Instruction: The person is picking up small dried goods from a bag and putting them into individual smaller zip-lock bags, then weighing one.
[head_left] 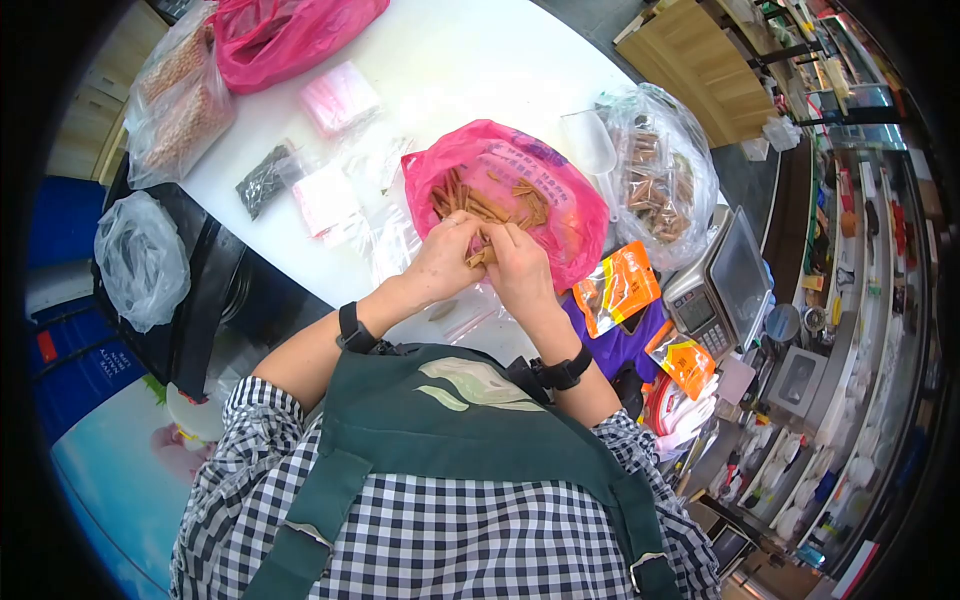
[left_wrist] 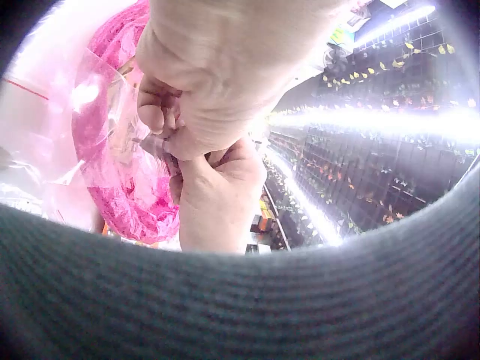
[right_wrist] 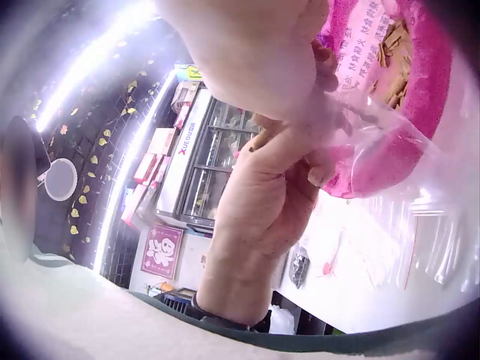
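Both hands meet over the near rim of a pink plastic bag (head_left: 585, 215) of cinnamon bark (head_left: 484, 205). Between their curled fingers, the left hand (head_left: 440, 262) and the right hand (head_left: 520, 268) grip a brown piece of cinnamon bark (head_left: 482, 257), mostly hidden by the fingers. In the left wrist view, the left hand (left_wrist: 217, 67) covers part of the right hand (left_wrist: 217, 199). The right wrist view shows the right hand (right_wrist: 247, 52) above the left hand (right_wrist: 259, 195). Clear plastic (right_wrist: 375, 127) overlaps the fingertips there.
Small plastic bags (head_left: 325, 203) and a dark packet (head_left: 265, 182) lie left. A white scoop (head_left: 588, 142) and a filled clear bag (head_left: 650, 175) stand behind, right. Orange pouches (head_left: 618, 288) and a scale (head_left: 705, 300) sit near the right arm. A larger pink bag (head_left: 290, 35) lies far left.
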